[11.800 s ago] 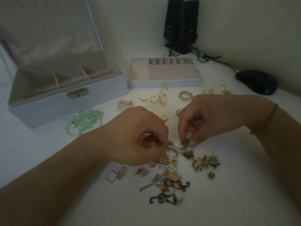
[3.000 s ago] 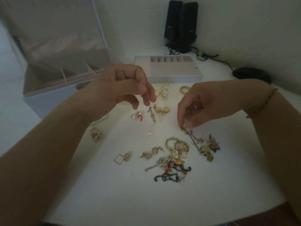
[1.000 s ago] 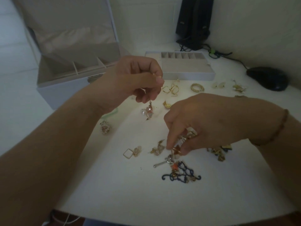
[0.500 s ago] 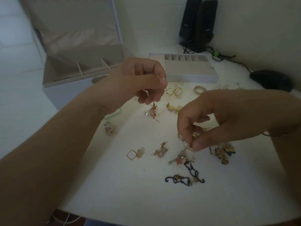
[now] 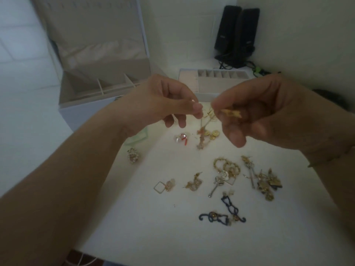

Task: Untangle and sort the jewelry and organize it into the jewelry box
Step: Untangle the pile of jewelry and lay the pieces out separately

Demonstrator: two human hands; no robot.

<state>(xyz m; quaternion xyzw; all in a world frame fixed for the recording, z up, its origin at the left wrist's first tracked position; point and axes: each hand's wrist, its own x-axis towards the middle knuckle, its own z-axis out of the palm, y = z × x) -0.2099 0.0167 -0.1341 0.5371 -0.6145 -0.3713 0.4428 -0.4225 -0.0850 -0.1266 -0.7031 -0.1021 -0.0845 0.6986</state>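
- The left hand (image 5: 167,104) is raised above the white table (image 5: 134,217), thumb and forefinger pinched on the top of a thin dangling earring (image 5: 201,139) (coral-pink, blurred, so its form is hard to read), which hangs down between the two hands.
- The right hand (image 5: 269,112) is raised just beside it, fingers curled, thumb and forefinger pinching a small gold piece (image 5: 231,112); whether that piece is joined to the dangling earring I cannot tell.
- A thin bracelet (image 5: 330,156) circles the right wrist.
- The jewelry box (image 5: 92,106) stands open at the back left, lid upright, its divided compartments showing.
- The removable tray (image 5: 207,96) lies on the table behind the hands, to the right of the box, with a row of small slots along its far edge.
- Loose on the table near the hands: a clear bead earring with red (image 5: 181,138), a pair of gold discs (image 5: 212,134) and a cluster bead piece (image 5: 133,155).
- Nearer the person: a square-frame earring (image 5: 163,186), a gold-and-clear earring (image 5: 194,182), gold hoops (image 5: 226,167), a silver key charm (image 5: 216,186), a heap of gold and dark charms (image 5: 267,183) and two dark blue cat-shaped earrings (image 5: 222,217).
- Two black speakers (image 5: 236,33) stand in the back corner.
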